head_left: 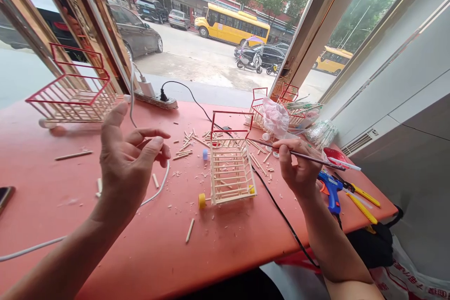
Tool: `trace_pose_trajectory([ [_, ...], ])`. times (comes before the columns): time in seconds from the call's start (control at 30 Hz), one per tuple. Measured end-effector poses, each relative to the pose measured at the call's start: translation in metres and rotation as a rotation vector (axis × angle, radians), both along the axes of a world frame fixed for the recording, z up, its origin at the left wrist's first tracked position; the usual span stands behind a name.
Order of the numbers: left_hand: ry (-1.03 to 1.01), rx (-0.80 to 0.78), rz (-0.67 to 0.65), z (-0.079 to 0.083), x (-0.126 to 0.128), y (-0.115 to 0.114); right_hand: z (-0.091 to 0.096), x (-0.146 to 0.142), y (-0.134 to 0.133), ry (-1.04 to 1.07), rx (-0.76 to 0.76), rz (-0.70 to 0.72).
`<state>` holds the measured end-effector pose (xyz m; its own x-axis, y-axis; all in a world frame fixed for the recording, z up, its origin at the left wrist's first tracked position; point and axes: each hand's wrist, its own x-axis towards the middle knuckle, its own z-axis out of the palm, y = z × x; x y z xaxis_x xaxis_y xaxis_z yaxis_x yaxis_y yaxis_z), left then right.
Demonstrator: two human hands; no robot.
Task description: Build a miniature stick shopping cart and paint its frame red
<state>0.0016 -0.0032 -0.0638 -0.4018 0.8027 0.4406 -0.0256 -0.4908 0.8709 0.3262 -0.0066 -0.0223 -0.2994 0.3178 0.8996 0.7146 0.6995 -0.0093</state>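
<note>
My right hand [298, 168] pinches a thin paintbrush [316, 158] that points right toward a red paint dish [333, 154]. A small wooden stick cart [230, 168] with a red top frame and yellow wheels stands on the red table [52, 183] between my hands. My left hand [128, 164] hovers above the table to the cart's left, fingers loosely curled with fingertip and thumb close together; I see nothing in it.
A finished red-and-wood cart [72, 96] stands at the back left. More carts and a plastic bag [276, 117] crowd the back right. A blue glue gun [330, 190], yellow cutters [363, 201], power strip [156, 99], cables and scattered stick offcuts lie about. A phone edge [5, 195] shows far left.
</note>
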Motion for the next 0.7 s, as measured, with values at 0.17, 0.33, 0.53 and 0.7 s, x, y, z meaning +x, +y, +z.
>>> trace_pose_trajectory([
  [0.17, 0.039, -0.034, -0.018, -0.002, 0.006, -0.003, -0.001, 0.004, 0.0, 0.072, -0.009, 0.016],
  [0.33, 0.118, -0.076, -0.049, -0.003, 0.01, -0.006, 0.001, 0.006, -0.002, 0.083, 0.001, 0.003],
  [0.53, 0.289, -0.196, -0.13, -0.013, 0.017, -0.012, 0.003, 0.001, -0.002, 0.012, -0.044, -0.026],
  [0.7, 0.237, -0.212, -0.16, -0.007, 0.02, -0.012, 0.003, 0.002, -0.002, 0.052, -0.043, -0.021],
])
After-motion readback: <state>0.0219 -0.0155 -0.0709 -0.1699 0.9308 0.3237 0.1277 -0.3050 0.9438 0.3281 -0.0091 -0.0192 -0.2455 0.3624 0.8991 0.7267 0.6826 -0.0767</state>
